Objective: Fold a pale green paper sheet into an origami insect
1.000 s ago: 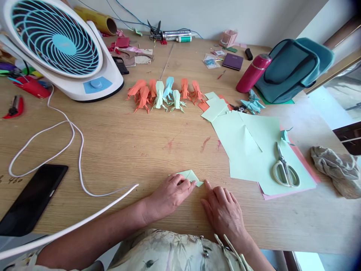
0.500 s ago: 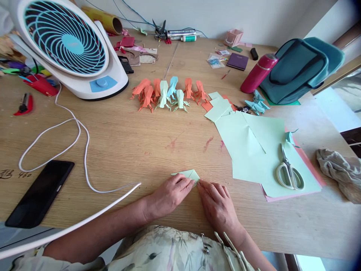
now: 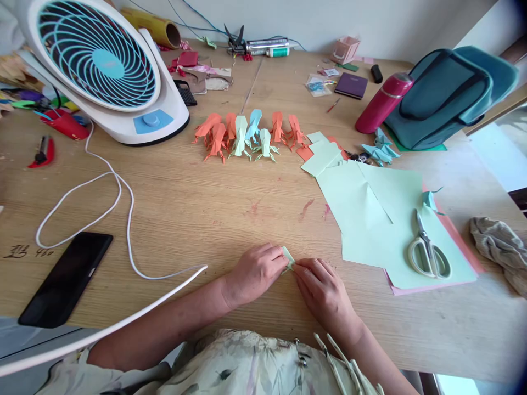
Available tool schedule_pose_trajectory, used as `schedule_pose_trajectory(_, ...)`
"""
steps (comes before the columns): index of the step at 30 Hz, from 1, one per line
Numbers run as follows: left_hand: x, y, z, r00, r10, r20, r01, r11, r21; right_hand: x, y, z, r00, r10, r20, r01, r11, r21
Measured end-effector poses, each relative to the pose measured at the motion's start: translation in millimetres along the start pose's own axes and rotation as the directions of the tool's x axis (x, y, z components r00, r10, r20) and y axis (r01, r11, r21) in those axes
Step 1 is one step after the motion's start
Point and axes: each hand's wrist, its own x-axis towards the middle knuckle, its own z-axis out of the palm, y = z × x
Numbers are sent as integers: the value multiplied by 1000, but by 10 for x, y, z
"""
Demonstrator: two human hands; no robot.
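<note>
A small folded piece of light green paper [image 3: 289,255] lies at the front of the wooden table, mostly covered by my fingers. My left hand [image 3: 260,270] has its fingers closed over the paper's left side. My right hand [image 3: 321,285] pinches the paper's right corner between thumb and fingers. Farther back stands a group of folded paper insects: orange ones [image 3: 217,141], light green ones [image 3: 240,136] and a blue one [image 3: 253,126]. To the right lie light green sheets [image 3: 358,241] with white-handled scissors [image 3: 428,255] on top.
At the back left is a white fan [image 3: 164,118]; its side has a white cable [image 3: 130,219] looping toward my left arm. A black phone [image 3: 66,280] lies at left. A pink bottle [image 3: 383,103] and teal bag [image 3: 440,101] stand at back right, near a crumpled cloth [image 3: 500,249].
My left hand has shifted slightly up and right, covering more of the folded paper. Less of the paper shows now. The view has also moved a little.
</note>
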Motion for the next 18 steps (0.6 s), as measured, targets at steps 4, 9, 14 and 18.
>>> schedule_pose_trajectory(4, 7, 6, 31, 998, -47, 35, 48, 999, -27, 11, -11, 2, 1000, 28, -12, -28, 998, 48)
schedule_pose_trajectory(9, 42, -5, -2, 992, -91, 92, 96, 994, -43, 47, -29, -35, 995, 102, 11, -103, 987, 127)
schedule_pose_trajectory(14, 58, -6, -5, 990, -109, 89, 114, 992, -60, 74, -40, -49, 992, 126, 8, -126, 984, 123)
schedule_pose_trajectory(18, 45, 6, 29, 993, -105, 51, 108, 993, -49, 95, -50, -8, 992, 127, -17, -126, 992, 30)
